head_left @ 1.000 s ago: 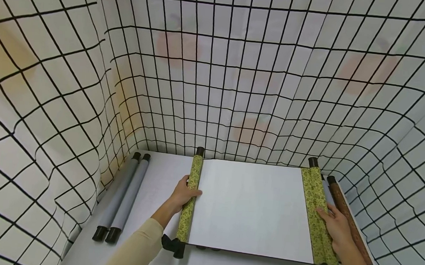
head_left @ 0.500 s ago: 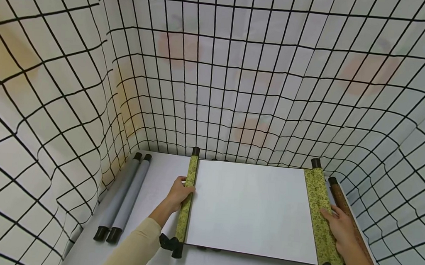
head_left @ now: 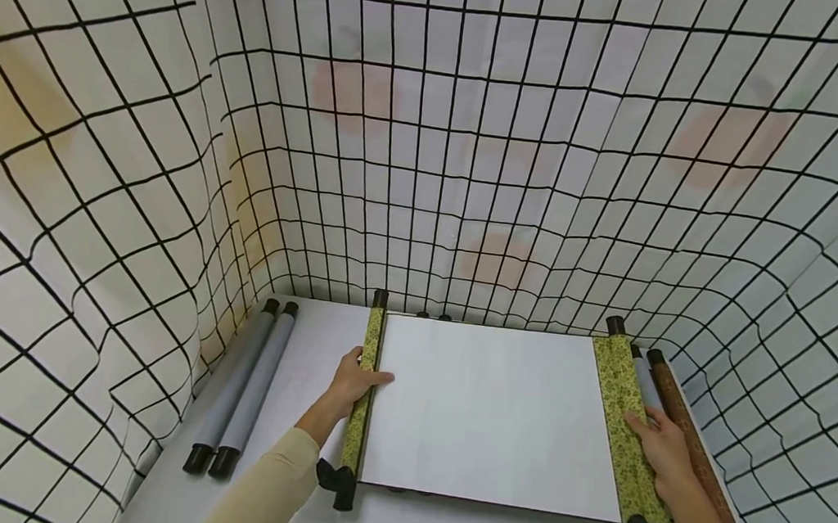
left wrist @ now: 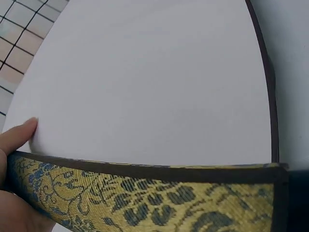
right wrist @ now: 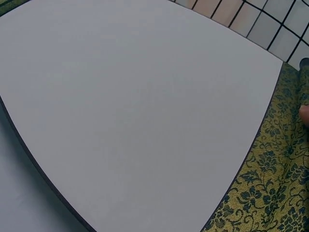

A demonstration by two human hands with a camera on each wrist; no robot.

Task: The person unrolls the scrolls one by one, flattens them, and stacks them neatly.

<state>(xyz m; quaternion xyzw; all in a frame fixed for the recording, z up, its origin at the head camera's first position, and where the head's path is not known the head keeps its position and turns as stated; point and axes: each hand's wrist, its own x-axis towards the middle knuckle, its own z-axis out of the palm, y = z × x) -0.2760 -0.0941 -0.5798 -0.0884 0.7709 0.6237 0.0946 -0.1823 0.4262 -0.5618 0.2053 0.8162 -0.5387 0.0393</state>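
Note:
A hanging scroll with blank white paper point(head_left: 495, 415) is spread between my hands. Yellow-green floral brocade covers its left roller point(head_left: 357, 429) and its right end point(head_left: 616, 425), with black knobs at the rollers' far tips. My left hand point(head_left: 350, 381) grips the left roller; its thumb lies over the paper's edge, and in the left wrist view the thumb point(left wrist: 20, 134) lies at the paper. On the other side my right hand point(head_left: 662, 455) holds the right roller, thumb on the brocade. Only a fingertip point(right wrist: 304, 115) shows in the right wrist view.
Two grey rolled scrolls point(head_left: 258, 392) with black ends lie at the left on the white tabletop point(head_left: 326, 320). A brown roll point(head_left: 687, 426) and a grey roll point(head_left: 647, 386) lie at the right. Black wire mesh point(head_left: 471, 159) encloses the back and sides.
The left roller and my left hand have shifted a little left, and the brocade there looks narrower. The right end went slightly right, then came back left. Both hands keep their hold.

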